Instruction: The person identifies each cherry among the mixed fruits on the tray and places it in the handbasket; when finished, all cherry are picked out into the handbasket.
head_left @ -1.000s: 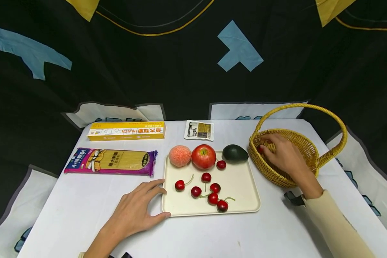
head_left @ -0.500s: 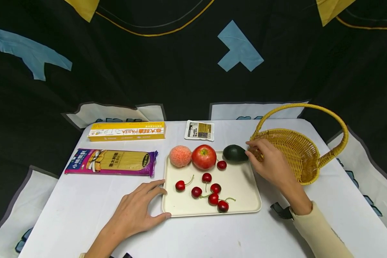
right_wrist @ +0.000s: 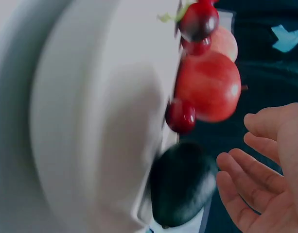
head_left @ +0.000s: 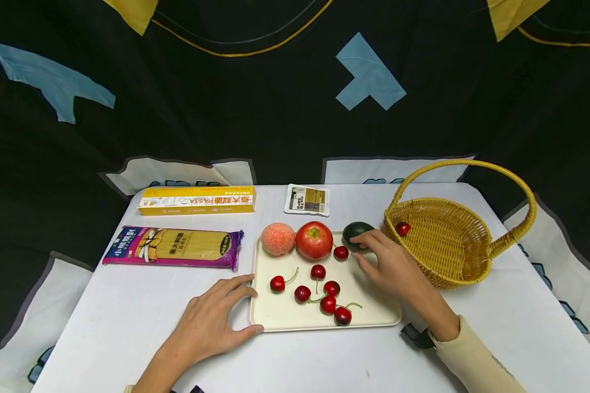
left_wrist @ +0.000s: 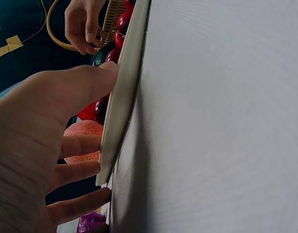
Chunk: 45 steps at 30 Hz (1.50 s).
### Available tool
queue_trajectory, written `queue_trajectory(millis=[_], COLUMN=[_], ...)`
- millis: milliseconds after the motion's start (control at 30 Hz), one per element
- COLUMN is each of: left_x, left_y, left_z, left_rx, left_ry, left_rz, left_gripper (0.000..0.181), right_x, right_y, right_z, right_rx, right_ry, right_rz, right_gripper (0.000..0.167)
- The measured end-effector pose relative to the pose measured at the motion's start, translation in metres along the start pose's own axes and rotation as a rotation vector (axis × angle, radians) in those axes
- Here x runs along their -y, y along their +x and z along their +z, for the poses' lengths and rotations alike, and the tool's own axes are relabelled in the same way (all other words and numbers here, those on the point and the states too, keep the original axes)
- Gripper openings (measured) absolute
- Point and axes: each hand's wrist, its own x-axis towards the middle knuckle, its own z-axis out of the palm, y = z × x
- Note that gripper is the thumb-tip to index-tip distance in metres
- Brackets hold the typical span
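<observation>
My left hand (head_left: 208, 316) touches the left edge of the cream tray (head_left: 373, 316), thumb and fingers spread; the left wrist view shows the thumb and fingertips against the rim. Over the tray's right side is my right hand (head_left: 393, 266), holding nothing, its fingertips beside the dark green avocado (right_wrist: 183, 184). A red cherry (head_left: 341, 252) lies left of those fingers, near the red apple (head_left: 314, 240) and the pink peach-like fruit (head_left: 277, 239). Several more cherries (head_left: 302, 294) are spread on the tray. One cherry (head_left: 402, 228) sits inside the wicker basket (head_left: 442, 240).
Left of the tray lies a purple noodle packet (head_left: 177, 247), with a yellow pasta box (head_left: 196, 201) behind it. A small white packet (head_left: 307, 200) is behind the apple. The basket's tall handle (head_left: 521, 224) arches up at the right.
My right hand has come out of the basket and moved left to the avocado, letting go of the cherry that shows in the basket. My left hand stays at the tray's edge.
</observation>
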Motion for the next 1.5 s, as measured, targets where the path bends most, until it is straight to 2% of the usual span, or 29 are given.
queue_trajectory(millis=[100, 367, 633, 900, 1100, 1300, 1500], left_x=[0.001, 0.002, 0.001, 0.001, 0.001, 0.001, 0.001], left_y=[0.001, 0.002, 0.0, -0.001, -0.002, -0.002, -0.002], left_z=[0.001, 0.001, 0.002, 0.003, 0.003, 0.003, 0.003], left_rx=[-0.012, -0.019, -0.013, -0.013, -0.014, -0.027, -0.028], left_ry=[0.0, -0.003, 0.0, 0.002, 0.002, 0.003, 0.004], left_rz=[0.012, 0.026, 0.019, 0.018, 0.017, 0.024, 0.024], left_gripper=[0.06, 0.059, 0.06, 0.059, 0.06, 0.06, 0.059], right_x=[0.004, 0.01, 0.011, 0.01, 0.01, 0.008, 0.006], right_y=[-0.001, 0.001, 0.001, 0.0, 0.0, 0.0, -0.001], right_z=[0.005, 0.011, 0.018, 0.021, 0.021, 0.02, 0.018], right_rx=[0.029, 0.133, 0.227, 0.216, 0.238, 0.225, 0.216], right_ry=[0.001, -0.033, -0.062, -0.066, -0.053, -0.02, -0.018], right_rz=[-0.026, 0.039, 0.042, -0.008, 0.011, 0.029, 0.02], right_gripper=[0.033, 0.04, 0.041, 0.035, 0.029, 0.018, 0.021])
